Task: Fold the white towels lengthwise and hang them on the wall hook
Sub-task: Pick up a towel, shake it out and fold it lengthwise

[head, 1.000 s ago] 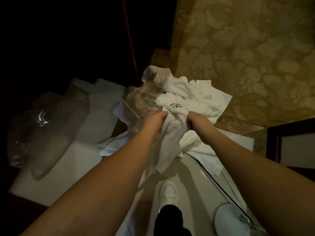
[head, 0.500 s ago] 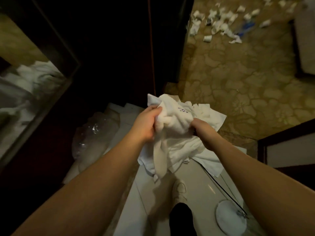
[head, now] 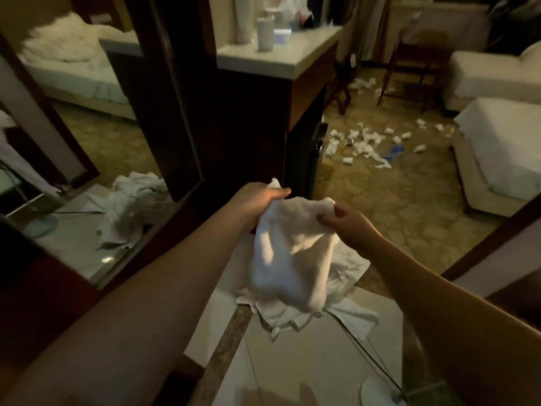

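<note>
Crumpled white terry towel [head: 288,253] held aloft, upper edge pinched by left hand [head: 257,197] and right hand [head: 342,221]; fingers clamped on cloth.

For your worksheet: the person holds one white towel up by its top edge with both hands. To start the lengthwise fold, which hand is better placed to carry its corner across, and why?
Probably the right hand: it pinches the towel at a free top corner, while the left hand holds a bunched-up end and can act as anchor.

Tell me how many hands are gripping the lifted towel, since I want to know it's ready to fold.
2. The left hand grips the white towel at its upper left corner; the right hand pinches its upper right edge.
</note>
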### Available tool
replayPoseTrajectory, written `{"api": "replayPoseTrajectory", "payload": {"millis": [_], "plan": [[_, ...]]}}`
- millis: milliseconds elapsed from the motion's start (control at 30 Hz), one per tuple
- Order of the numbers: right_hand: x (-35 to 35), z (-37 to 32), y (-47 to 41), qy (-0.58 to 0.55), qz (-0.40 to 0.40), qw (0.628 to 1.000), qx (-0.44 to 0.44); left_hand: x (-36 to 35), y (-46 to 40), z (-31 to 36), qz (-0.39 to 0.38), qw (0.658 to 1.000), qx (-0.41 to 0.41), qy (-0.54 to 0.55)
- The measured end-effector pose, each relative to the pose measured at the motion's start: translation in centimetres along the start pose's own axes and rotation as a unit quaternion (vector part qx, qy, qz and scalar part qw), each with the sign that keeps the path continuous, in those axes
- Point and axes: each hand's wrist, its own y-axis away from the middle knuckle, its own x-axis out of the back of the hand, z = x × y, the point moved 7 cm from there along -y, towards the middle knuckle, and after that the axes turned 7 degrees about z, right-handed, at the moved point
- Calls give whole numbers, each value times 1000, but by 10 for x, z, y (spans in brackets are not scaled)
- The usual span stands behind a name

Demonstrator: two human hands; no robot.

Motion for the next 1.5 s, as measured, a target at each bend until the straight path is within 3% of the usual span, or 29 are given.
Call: {"api": "replayPoseTrajectory", "payload": {"millis": [167, 300, 400, 567, 767, 900, 1100, 1267, 1500], "plan": [[26, -59, 65, 28, -30, 994, 103, 31, 86, 48, 49, 993, -107, -6], [34, -78, 125, 76, -69, 971, 215, 48, 158, 66, 177, 971, -160, 28], [40, -74, 171, 129, -78, 951, 269, 42, 214, 68, 209, 960, -176, 65], [53, -71, 225, 166, -162, 957, 176, 45, 308, 92, 242, 950, -198, 24], [55, -156, 271, 9, -151, 973, 176, 72, 416, 120, 264, 935, -226, 69], [20, -200, 324, -45, -249, 949, 187, 85, 479, 118, 215, 944, -241, 59], [-29, -233, 438, -100, -419, 885, 178, 119, 563, 91, 180, 952, -247, 30], [-67, -255, 523, -106, -414, 884, 190, 163, 638, 62, 184, 950, -252, -32], [-102, -290, 617, -117, -419, 877, 206, 207, 723, 31, 191, 950, -244, -38]]}}
